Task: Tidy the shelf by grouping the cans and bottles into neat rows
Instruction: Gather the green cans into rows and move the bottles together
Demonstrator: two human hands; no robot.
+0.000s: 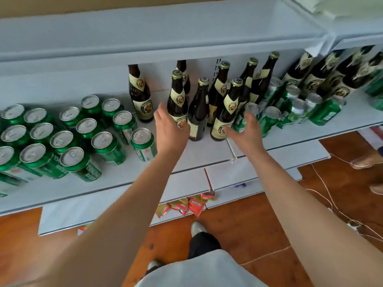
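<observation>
Both hands reaching at bottles [199, 108] mid-shelf [196, 154], right of the cans [62, 137]. Left hand [169, 125] spread wide, nearing one; right hand [244, 131] loosely open, holding nothing. Glass looking heavy, slick, breakable; likely gripping low on the body.

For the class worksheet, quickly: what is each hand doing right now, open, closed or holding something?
Left hand: open, fingers spread beside a brown bottle, gripping nothing.
Right hand: open, fingers spread near another bottle, holding nothing.
</observation>
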